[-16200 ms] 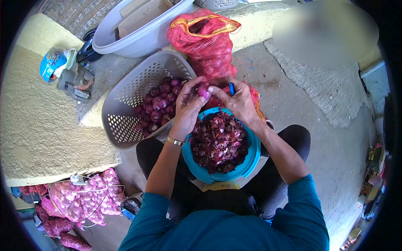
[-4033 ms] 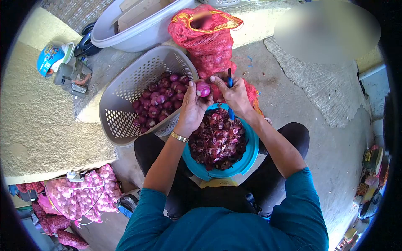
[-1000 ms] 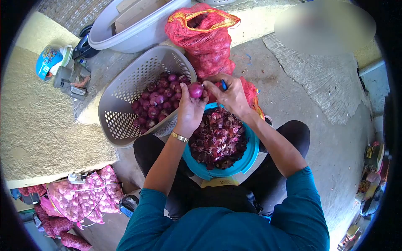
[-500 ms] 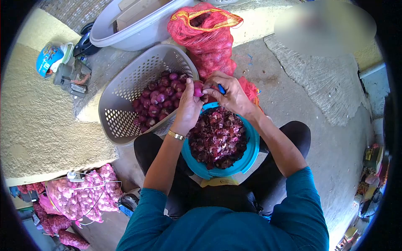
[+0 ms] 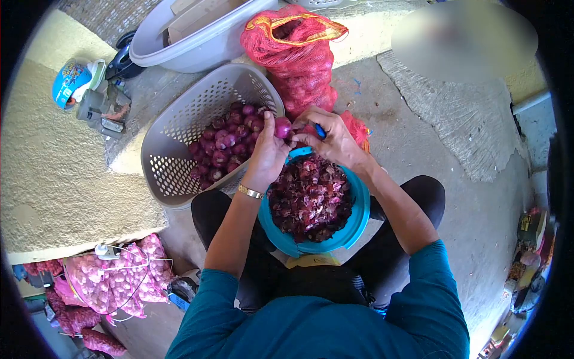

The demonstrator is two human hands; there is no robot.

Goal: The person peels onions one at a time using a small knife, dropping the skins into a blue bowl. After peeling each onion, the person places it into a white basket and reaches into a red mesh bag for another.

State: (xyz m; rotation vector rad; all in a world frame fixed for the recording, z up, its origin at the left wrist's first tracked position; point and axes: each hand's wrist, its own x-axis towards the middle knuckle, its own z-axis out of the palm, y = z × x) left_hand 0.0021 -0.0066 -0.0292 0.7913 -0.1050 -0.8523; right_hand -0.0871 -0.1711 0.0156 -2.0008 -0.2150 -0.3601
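My left hand (image 5: 270, 154) is closed around a red onion (image 5: 282, 127), with the thumb up along its side. Close against it, my right hand (image 5: 330, 137) is closed on what looks like a small knife with a blue handle (image 5: 320, 130); its blade cannot be made out. Below both hands sits a turquoise basin (image 5: 359, 210) between my legs, heaped with dry onion skins (image 5: 311, 194). Left of my hands, a grey perforated basket (image 5: 164, 139) holds many purple-red onions (image 5: 222, 142).
A red mesh sack (image 5: 305, 75) of onions stands open behind the basket, beside a pale tub (image 5: 203, 45) with cardboard. Pink net bags (image 5: 119, 278) of bulbs lie lower left. A blue cup-like container (image 5: 69, 85) and a clear jar (image 5: 89, 106) rest on the ledge.
The fingers of my right hand have drawn slightly away from the onion, which shows more fully now. My left hand keeps its grip.
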